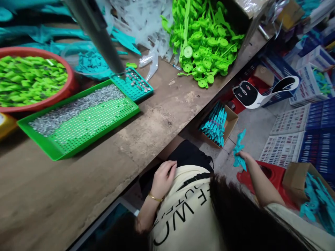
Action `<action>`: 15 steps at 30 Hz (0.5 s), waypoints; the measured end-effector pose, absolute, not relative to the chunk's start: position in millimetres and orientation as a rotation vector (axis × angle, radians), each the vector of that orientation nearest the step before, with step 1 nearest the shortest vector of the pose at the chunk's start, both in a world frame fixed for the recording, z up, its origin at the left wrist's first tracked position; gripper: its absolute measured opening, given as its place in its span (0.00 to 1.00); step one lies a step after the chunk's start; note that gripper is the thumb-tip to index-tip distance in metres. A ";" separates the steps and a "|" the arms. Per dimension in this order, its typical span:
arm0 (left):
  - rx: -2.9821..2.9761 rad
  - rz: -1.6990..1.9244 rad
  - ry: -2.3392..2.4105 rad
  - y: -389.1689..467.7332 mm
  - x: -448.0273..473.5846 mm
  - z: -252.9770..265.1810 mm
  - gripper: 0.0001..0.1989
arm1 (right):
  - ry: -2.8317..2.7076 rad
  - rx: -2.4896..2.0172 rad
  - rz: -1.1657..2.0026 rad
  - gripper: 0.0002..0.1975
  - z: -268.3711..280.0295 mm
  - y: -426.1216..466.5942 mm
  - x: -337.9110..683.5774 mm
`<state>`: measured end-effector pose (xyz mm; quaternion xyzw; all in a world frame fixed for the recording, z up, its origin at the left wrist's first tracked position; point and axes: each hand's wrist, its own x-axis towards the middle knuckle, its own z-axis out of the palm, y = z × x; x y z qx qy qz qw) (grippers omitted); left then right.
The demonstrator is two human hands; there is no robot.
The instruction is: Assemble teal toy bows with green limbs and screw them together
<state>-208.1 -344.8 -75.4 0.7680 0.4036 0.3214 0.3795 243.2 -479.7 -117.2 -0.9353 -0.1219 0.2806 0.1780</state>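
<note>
Out to the side of my body, over the floor, my right hand [244, 156] is closed around a few teal plastic pieces [239, 150], whose irregular ends stick out above and below the fingers. Their exact kind is too unclear to name. Against my waist rests my left hand [164, 177], loosely open and holding nothing, thumb apart from the fingers. Near the right hand, on the floor, a cardboard box [231, 122] contains bundled teal pieces [216, 123]. Behind the right forearm stands another cardboard box [295, 177] with larger teal parts [320, 202].
The wooden bench [157, 129] carries a green tray [96, 134] of small metal parts, a teal tray [137, 87], a red basin [70, 78] of green pieces and a bright green heap [204, 45]. A dark tool [96, 35] hangs above. Crates [288, 146] and a red stool [277, 184] stand alongside.
</note>
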 end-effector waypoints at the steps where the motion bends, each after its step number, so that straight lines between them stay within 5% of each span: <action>1: 1.958 0.810 1.016 -343.6 -207.4 -76.4 0.07 | -0.354 -2.630 0.809 0.20 -119.3 -485.1 235.2; 15: 1.806 0.355 0.530 -328.5 -101.3 -60.5 0.11 | -1.215 -2.031 0.450 0.11 -78.4 -452.8 109.0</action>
